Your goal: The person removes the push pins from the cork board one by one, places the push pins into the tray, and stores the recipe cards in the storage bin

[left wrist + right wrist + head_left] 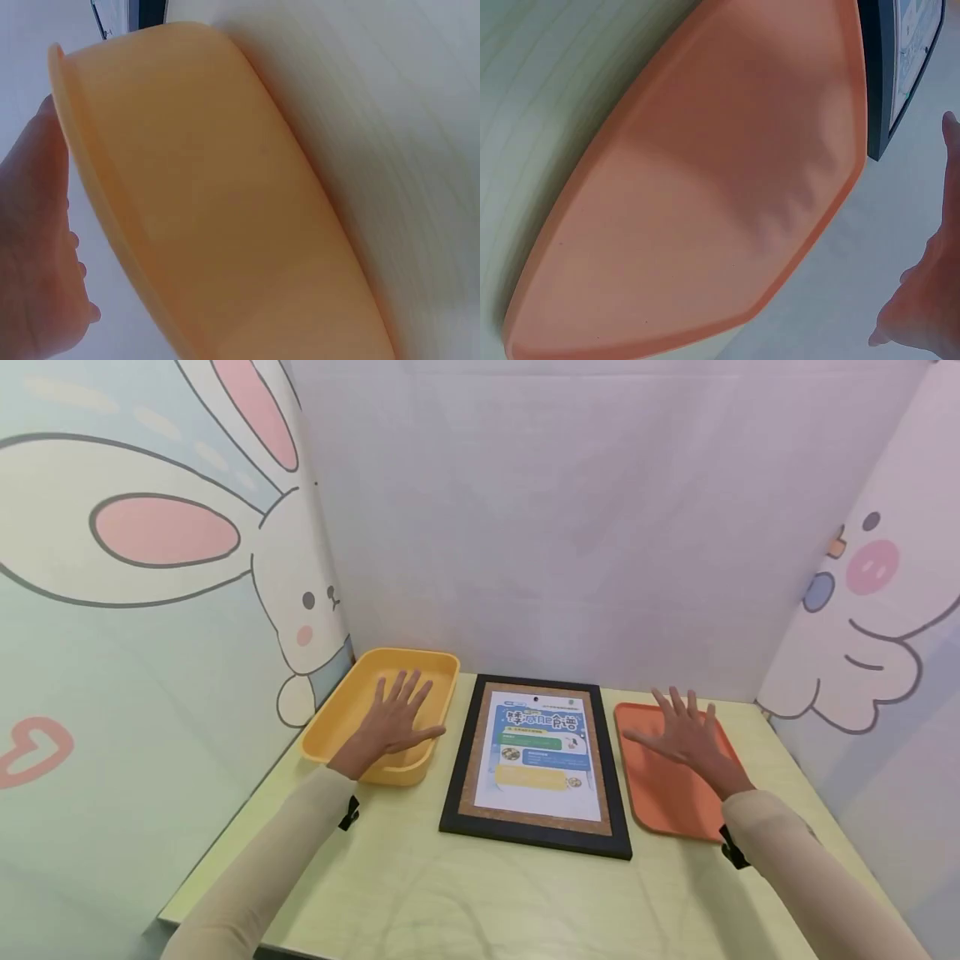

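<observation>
My left hand (390,724) hovers with spread fingers above the near part of a yellow plastic basin (408,770), holding nothing. In the left wrist view the basin's outer wall (202,195) fills the middle, with the hand (37,247) beyond its rim. Over a flat orange tray (660,797) is my right hand (686,739), its fingers also spread and nothing in them. The right wrist view shows the tray (682,225) bare, with a shadow of fingers on it. Between the hands lies a black-framed board (536,846) bearing a printed sheet (540,760) with Chinese text and coloured bands.
All three items lie on a pale wood-grain table (420,893). A plain light cloth wall (555,527) stands behind it. Side walls carry a cartoon rabbit (292,585) on the left and a white cartoon figure (862,635) on the right.
</observation>
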Tool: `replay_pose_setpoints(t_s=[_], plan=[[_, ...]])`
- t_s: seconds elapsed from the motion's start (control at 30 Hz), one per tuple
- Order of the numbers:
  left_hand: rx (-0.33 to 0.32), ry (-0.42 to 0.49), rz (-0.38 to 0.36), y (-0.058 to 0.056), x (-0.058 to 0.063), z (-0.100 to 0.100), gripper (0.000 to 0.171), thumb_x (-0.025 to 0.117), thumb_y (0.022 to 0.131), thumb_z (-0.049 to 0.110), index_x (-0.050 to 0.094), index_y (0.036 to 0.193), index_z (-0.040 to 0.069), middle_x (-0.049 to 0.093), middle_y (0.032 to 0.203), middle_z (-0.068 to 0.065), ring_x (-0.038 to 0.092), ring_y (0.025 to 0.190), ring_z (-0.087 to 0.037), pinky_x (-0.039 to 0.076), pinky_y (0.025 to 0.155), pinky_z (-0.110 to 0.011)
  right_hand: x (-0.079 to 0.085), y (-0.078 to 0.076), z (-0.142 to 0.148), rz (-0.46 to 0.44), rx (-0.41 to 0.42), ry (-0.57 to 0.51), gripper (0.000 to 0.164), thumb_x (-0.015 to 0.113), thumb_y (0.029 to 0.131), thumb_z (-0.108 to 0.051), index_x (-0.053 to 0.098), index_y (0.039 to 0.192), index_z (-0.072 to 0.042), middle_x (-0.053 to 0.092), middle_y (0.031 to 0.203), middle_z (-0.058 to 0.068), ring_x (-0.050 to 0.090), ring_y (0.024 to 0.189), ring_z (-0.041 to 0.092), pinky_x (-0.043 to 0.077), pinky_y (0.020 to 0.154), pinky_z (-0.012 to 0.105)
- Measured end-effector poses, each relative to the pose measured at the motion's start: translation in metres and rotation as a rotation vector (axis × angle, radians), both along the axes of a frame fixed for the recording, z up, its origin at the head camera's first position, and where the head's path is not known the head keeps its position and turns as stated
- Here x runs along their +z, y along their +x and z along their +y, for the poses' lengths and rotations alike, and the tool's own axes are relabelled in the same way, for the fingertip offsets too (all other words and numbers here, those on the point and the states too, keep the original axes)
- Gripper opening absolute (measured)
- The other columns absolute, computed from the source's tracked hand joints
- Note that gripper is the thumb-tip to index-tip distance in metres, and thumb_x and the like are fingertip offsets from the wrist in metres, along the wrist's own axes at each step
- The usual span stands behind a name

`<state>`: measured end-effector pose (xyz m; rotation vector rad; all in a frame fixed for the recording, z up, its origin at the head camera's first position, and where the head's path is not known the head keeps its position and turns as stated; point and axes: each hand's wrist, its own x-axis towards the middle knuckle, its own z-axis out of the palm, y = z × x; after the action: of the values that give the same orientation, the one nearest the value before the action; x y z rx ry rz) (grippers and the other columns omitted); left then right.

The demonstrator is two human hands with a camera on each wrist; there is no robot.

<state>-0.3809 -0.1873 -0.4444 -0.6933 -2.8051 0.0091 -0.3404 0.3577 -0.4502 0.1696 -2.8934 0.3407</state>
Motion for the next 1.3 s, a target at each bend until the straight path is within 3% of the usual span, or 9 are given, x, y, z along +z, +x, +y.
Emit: replay_pose_setpoints(t_s=[0.4, 1.03, 1.3], plan=[[-0.011, 0.008, -0.023, 0.0, 0.004, 0.016, 0.099, 0.053, 0.094, 0.074, 0.025, 0.166, 0.013, 0.016, 0.172, -0.019, 0.012, 0.158, -0.043, 0.006, 0.121, -0.071, 0.005, -0.014, -0.019, -0.035, 0.012, 0.018, 0.111, 0.066, 0.086, -0.073, 0.023, 0.164, -0.006, 0.012, 0.167, 0.034, 0.002, 0.151, 0.062, -0.004, 0.113, 0.08], [-0.057, 0.03, -0.086, -0.007, -0.009, 0.037, 0.102, 0.052, 0.093, 0.077, 0.021, 0.167, 0.015, 0.008, 0.174, -0.015, 0.005, 0.16, -0.038, 0.003, 0.125, -0.063, 0.007, -0.027, -0.038, -0.004, 0.033, -0.037, 0.107, 0.071, 0.086, -0.065, 0.028, 0.162, -0.004, 0.016, 0.167, 0.033, 0.006, 0.152, 0.06, -0.004, 0.116, 0.077], [-0.093, 0.038, -0.088, -0.007, -0.01, 0.047, 0.104, 0.055, 0.092, 0.076, 0.02, 0.167, 0.014, 0.01, 0.173, -0.017, 0.008, 0.159, -0.04, 0.005, 0.125, -0.061, 0.008, -0.031, -0.047, -0.015, 0.026, -0.033, 0.104, 0.07, 0.088, -0.064, 0.028, 0.163, -0.005, 0.015, 0.168, 0.031, 0.004, 0.154, 0.057, -0.004, 0.118, 0.075]])
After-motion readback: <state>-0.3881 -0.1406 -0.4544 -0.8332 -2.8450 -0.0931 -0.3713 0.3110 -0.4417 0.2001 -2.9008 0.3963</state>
